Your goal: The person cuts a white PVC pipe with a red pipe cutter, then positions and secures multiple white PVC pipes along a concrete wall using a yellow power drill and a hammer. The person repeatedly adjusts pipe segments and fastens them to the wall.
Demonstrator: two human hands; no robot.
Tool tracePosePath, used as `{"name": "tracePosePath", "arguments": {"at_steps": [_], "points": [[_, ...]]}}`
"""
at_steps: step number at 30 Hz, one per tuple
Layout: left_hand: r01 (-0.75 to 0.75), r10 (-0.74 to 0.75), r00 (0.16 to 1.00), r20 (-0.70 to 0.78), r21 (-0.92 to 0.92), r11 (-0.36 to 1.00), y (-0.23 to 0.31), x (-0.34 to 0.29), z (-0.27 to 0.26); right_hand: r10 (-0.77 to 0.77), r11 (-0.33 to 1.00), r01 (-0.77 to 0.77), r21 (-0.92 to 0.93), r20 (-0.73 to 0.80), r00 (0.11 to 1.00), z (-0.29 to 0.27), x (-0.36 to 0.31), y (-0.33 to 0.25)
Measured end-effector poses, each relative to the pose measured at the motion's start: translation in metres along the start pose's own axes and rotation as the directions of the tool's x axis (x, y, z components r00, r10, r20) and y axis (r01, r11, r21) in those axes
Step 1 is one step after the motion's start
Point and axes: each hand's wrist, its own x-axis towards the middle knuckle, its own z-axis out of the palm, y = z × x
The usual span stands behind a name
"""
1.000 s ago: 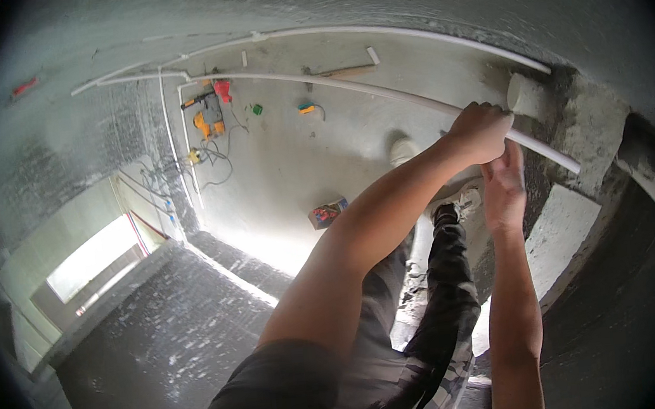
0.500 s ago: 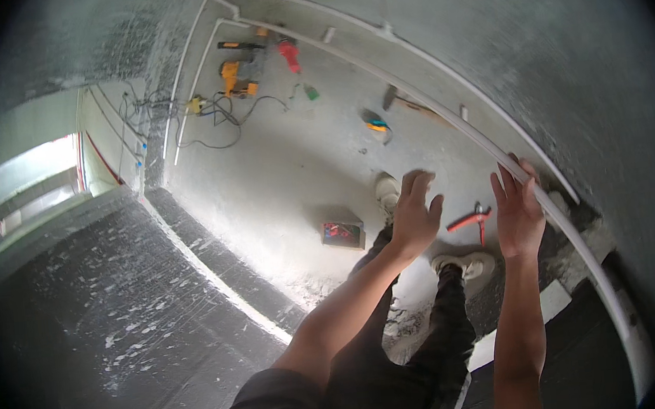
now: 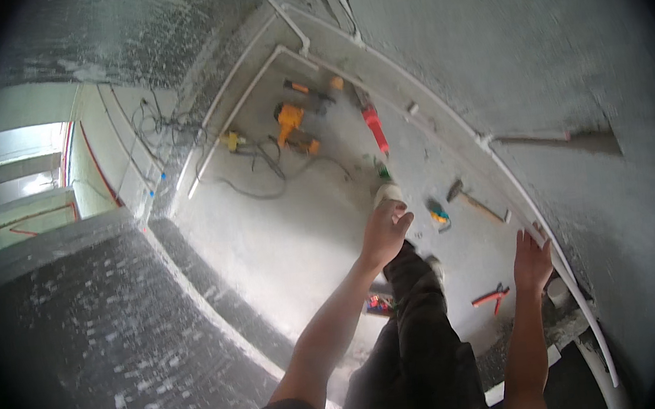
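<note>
White pipe is by the wall on the rt side, its low end at abt 4 o'clock. Hands are apart. R hand has its fingers round the pipe. L hand is near the mid, loose w/ fingers a bit bent, away from the pipe. From the R hand, hammer lies at 11 o'clock, red cutter at 8, both on the floor.

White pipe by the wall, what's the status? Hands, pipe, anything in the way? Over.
Left hand open, nothing visible in it. Right hand at white pipe, grip unclear. Pipe runs along wall. Hammer, red-handled tool on floor nearby.
</note>
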Motion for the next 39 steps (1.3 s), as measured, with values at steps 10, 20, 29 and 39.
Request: {"name": "tracePosePath", "arguments": {"at_steps": [10, 20, 29, 39], "points": [[-0.057, 0.073, 0.995, -0.069, 0.211, 0.976, -0.093, 0.307, -0.199, -0.012, 0.999, 0.028, 0.042, -0.336, 0.942, 0.005, 0.128, 0.162], [0.096, -0.096, 0.995, -0.026, -0.015, 0.995, -0.077, 0.555, -0.362, -0.012, 0.987, 0.097, 0.131, -0.537, 0.844, 0.055, 0.161, 0.275], [0.086, -0.079, 0.994, 0.07, -0.099, 0.991, -0.086, 0.768, -0.356, -0.399, 0.916, 0.329, -0.229, -0.452, 0.798, -0.019, 0.3, 0.291], [-0.404, 0.494, 0.869, 0.041, -0.517, 0.755, -0.114, 0.77, -0.362, -0.679, 0.669, 0.685, -0.29, -0.613, 0.404, 0.013, 0.364, 0.323]]}}
